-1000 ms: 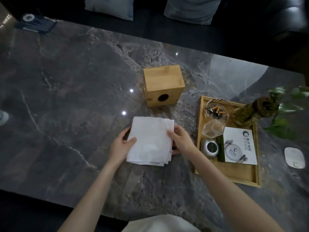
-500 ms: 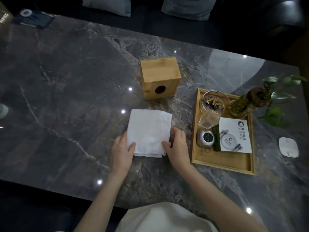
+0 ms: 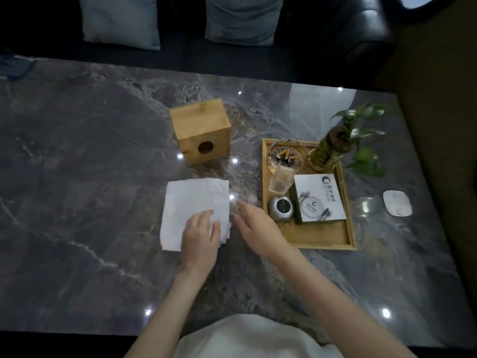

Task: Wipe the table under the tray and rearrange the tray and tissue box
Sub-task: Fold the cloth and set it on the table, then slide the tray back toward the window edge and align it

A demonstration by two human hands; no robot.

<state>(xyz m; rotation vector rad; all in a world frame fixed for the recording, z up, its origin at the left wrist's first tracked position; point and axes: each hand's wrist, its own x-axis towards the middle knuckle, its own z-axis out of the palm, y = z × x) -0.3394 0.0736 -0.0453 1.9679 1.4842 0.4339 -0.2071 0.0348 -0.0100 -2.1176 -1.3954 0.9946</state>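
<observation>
A folded white tissue (image 3: 191, 202) lies flat on the dark marble table (image 3: 90, 177). My left hand (image 3: 200, 236) rests palm down on its near right corner, fingers apart. My right hand (image 3: 255, 228) hovers just right of the tissue, fingers loose and holding nothing, a little left of the wooden tray (image 3: 320, 237). The tray holds an ashtray with butts (image 3: 285, 155), a clear cup, a small round silver item and a white booklet (image 3: 320, 197). The wooden tissue box (image 3: 200, 130) stands behind the tissue, its round hole facing me.
A plant in a glass bottle (image 3: 333, 148) stands at the tray's far right corner. A white flat device (image 3: 396, 206) lies right of the tray. Two grey cushions (image 3: 121, 19) sit on the dark sofa beyond the table. The table's near edge is at my lap.
My right hand has let go of the tissue's right edge and drawn slightly right. My left hand has slid onto the tissue's near right part, pressing it flat.
</observation>
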